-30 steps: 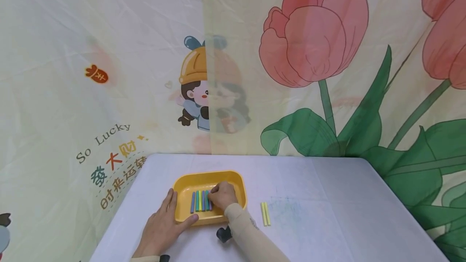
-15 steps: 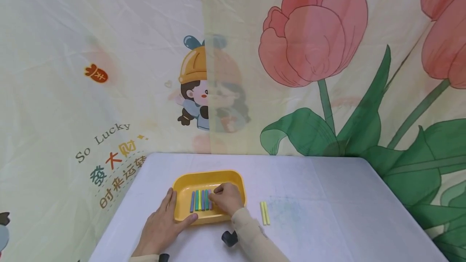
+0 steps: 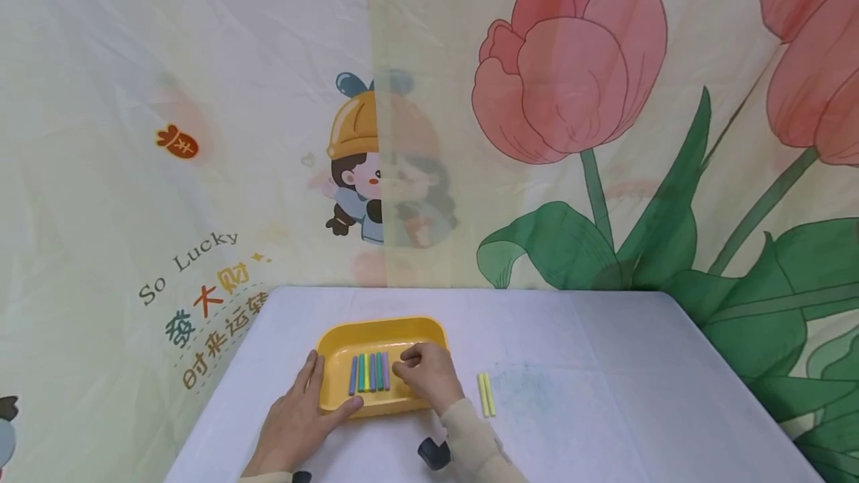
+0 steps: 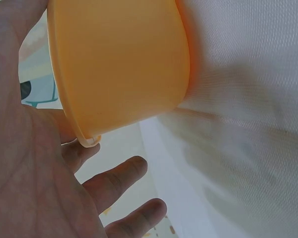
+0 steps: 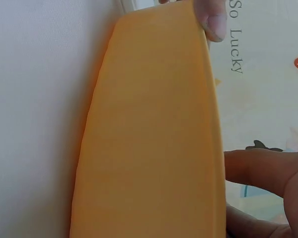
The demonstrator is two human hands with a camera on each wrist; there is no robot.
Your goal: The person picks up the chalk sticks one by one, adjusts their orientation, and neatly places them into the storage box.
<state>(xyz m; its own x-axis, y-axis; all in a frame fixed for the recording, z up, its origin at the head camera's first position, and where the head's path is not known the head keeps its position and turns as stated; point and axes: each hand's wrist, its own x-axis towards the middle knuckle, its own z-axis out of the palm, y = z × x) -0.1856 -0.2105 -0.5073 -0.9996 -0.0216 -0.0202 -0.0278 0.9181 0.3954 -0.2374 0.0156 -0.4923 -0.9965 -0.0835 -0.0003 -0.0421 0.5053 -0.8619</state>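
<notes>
In the head view, a yellow tray (image 3: 335, 338) lies on the white table with a row of several purple, teal and yellow chalk sticks (image 3: 367, 373) inside it. My left hand (image 3: 291, 420) holds the tray's near-left corner, thumb over the near rim and fingers along the left side. In the left wrist view two fingers (image 4: 116, 183) of it stick out past the rim (image 4: 82, 131). Over the tray's right part hovers my right hand (image 3: 432, 375), fingers loosely bent, with no chalk visible in it. The tray wall (image 5: 149, 124) hides part of that hand in the right wrist view.
Two pale yellow chalk sticks (image 3: 486, 395) lie side by side on the table, just right of the tray. A bluish smudge (image 3: 530, 390) marks the white cloth beyond them. A printed curtain (image 3: 429, 267) hangs behind the table's far edge.
My right hand has drawn away from the chalk row toward the right, leaving the rightmost purple stick in full view. The left hand stays on the tray. The view has tilted slightly.
</notes>
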